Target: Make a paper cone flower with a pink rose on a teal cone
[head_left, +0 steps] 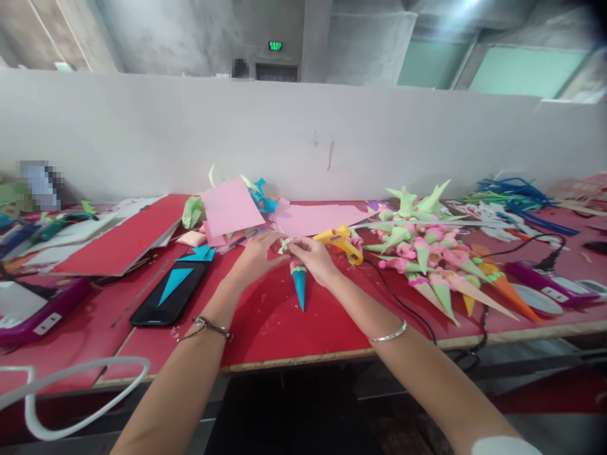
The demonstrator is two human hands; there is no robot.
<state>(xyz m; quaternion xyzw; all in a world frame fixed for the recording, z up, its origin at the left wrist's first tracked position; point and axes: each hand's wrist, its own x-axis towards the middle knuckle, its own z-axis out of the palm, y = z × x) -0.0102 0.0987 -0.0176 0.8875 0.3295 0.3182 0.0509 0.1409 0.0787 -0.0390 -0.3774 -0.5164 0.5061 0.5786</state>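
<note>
My right hand [313, 256] is closed, its thumb and fingertips pinching a small pale cream piece [284, 246] that looks like crumpled paper. Close on the left, my left hand [256, 259] is curved around the same spot, thumb and fingers apart. Whether its fingertips touch the piece is hard to make out. Just below my right hand a blue paper cone [299, 289] points toward me, with pink and yellow-green trim at its wide end; my fingers partly hide its top. A yellow glue gun [339, 241] lies just beyond my right hand.
Right of the glue gun is a pile of paper cones [434, 253]. A black phone [173, 294] with blue paper on it lies left. Pink sheets [232, 208] and a red board [128, 237] are farther back. Purple power strips [550, 284] sit at both sides, with a trailing cord.
</note>
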